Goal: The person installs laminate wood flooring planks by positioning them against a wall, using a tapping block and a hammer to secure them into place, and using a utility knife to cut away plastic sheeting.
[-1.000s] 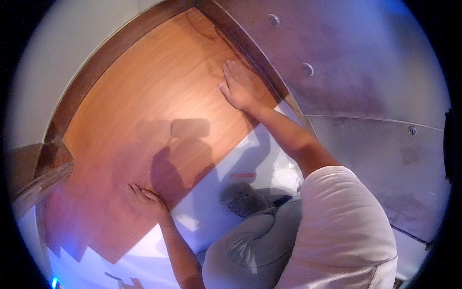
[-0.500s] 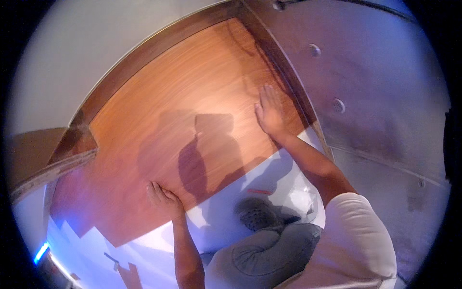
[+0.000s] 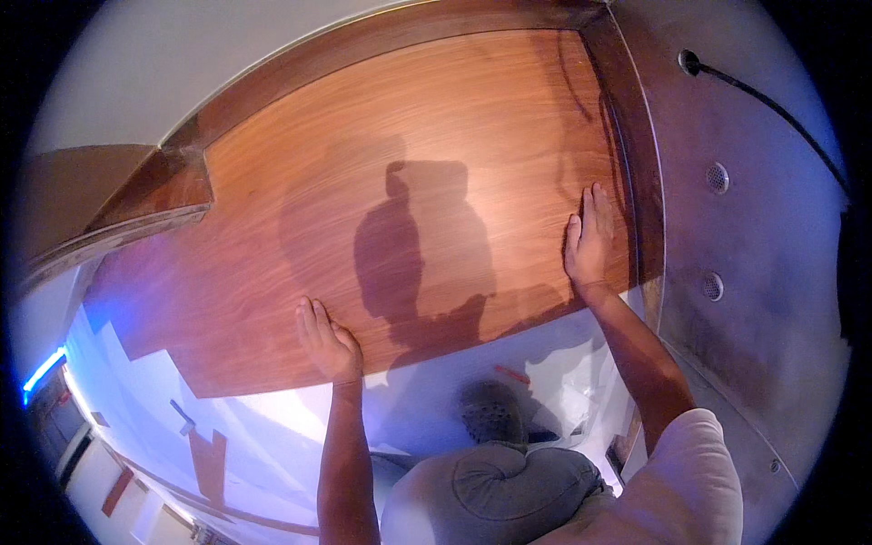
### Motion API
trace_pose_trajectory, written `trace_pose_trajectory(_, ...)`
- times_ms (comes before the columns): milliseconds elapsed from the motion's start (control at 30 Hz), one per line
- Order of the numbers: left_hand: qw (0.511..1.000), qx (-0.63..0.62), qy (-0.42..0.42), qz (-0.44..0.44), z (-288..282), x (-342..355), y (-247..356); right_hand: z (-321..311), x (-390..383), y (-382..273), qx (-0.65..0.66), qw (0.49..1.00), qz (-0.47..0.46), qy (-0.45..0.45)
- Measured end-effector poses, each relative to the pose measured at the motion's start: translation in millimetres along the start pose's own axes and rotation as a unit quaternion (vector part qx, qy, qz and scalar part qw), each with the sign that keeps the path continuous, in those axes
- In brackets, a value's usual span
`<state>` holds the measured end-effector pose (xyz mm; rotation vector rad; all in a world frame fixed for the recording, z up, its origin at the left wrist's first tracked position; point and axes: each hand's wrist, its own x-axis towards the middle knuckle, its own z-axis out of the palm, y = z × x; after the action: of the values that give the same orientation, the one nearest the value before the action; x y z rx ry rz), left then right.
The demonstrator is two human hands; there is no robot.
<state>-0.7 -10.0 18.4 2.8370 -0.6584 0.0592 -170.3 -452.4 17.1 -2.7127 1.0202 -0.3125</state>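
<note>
And here's the broad orange-brown wood-grain panel (image 3: pixel 518 195), filling the centre of the frame! The left hand (image 3: pixel 329 347), lower centre-left, lies palm down near its lower edge; the right hand (image 3: pixel 590 243), centre-right, rests flat, thumb slightly apart. Neither grips anything. Good technique, I'd judge: even weight through both palms, fingertips clear of the dark brown wooden border (image 3: pixel 645 177) at right.

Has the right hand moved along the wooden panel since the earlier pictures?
No, not visibly: judged against the dark border at right, the right hand keeps about the same place on the wooden panel; the whole view has turned.
</note>
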Motion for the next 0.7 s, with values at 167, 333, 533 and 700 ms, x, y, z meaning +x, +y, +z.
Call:
trace_pose_trajectory(167,1.000,0.011,0.024,0.014,0,3,1,4,0,2,0.001,1.000,-0.013,0.009)
trace_pose_trajectory(333,0.999,0.006,0.030,0.012,-1,1,2,-1,-3,4,-0.013,1.000,-0.019,0.004)
trace_pose_trajectory(533,0.999,-0.020,0.031,0.004,3,-6,-6,5,-4,0,-0.002,0.999,-0.021,0.024)
trace_pose_trajectory(700,0.998,-0.033,0.048,0.001,3,-7,-5,4,-4,-1,-0.006,0.999,-0.023,0.020)
